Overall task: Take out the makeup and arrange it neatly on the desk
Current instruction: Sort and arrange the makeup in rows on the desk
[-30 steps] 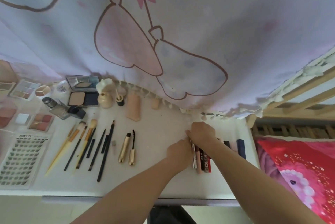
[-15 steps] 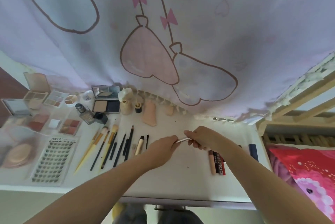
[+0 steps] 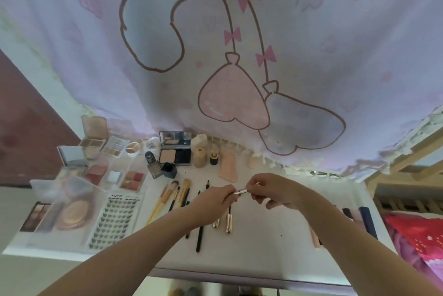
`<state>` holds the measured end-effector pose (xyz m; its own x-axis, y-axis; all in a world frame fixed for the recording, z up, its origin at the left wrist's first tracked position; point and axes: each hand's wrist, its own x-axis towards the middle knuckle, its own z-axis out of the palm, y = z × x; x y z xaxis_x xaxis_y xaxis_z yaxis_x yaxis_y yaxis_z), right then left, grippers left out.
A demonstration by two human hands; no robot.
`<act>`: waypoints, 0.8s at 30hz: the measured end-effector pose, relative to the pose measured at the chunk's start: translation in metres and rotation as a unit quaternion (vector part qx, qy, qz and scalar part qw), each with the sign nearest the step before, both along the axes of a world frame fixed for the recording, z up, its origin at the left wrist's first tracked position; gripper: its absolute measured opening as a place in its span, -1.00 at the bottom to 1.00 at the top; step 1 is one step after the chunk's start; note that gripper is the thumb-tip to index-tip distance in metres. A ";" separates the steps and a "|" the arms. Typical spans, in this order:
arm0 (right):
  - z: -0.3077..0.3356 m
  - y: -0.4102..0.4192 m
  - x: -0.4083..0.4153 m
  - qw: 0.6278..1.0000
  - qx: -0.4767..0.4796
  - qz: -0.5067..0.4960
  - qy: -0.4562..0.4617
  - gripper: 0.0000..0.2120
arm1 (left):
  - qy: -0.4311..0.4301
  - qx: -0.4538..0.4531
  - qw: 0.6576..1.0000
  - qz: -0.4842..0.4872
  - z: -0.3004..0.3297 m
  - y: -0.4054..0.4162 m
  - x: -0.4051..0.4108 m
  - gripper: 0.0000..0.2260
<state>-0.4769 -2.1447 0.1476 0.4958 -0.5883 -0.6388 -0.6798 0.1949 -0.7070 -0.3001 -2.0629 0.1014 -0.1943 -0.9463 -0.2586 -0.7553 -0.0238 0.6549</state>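
Head view: both hands have risen off the worktop (image 3: 275, 243) since a second ago, when they worked among the tubes (image 3: 316, 238) at 4 o'clock. The left hand (image 3: 213, 200) and right hand (image 3: 273, 188) now pinch opposite ends of a slim silver tube (image 3: 242, 191), each grip closed on it, above the centre. It hangs just past the mascara pair (image 3: 227, 221) and brushes (image 3: 177, 195) at 9 o'clock, so it is probably headed for that row.

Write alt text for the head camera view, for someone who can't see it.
Two hands, left hand and right hand, hold a small silver tube between them above a white desk. Brushes, palettes and compacts lie arranged to the left.
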 end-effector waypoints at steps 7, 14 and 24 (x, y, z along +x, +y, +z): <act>0.008 0.000 0.008 1.000 -0.014 -0.012 -0.001 -0.72 | -0.024 -0.036 0.999 -0.010 0.006 -0.004 0.008 -0.86; 0.021 -0.001 -0.002 0.999 0.012 -0.035 0.037 -0.58 | -0.003 -0.056 0.998 -0.025 0.011 -0.013 -0.002 -0.88; 0.022 -0.001 -0.017 0.998 0.020 -0.022 0.047 -0.60 | -0.020 -0.066 0.996 -0.049 0.016 -0.012 -0.013 -0.86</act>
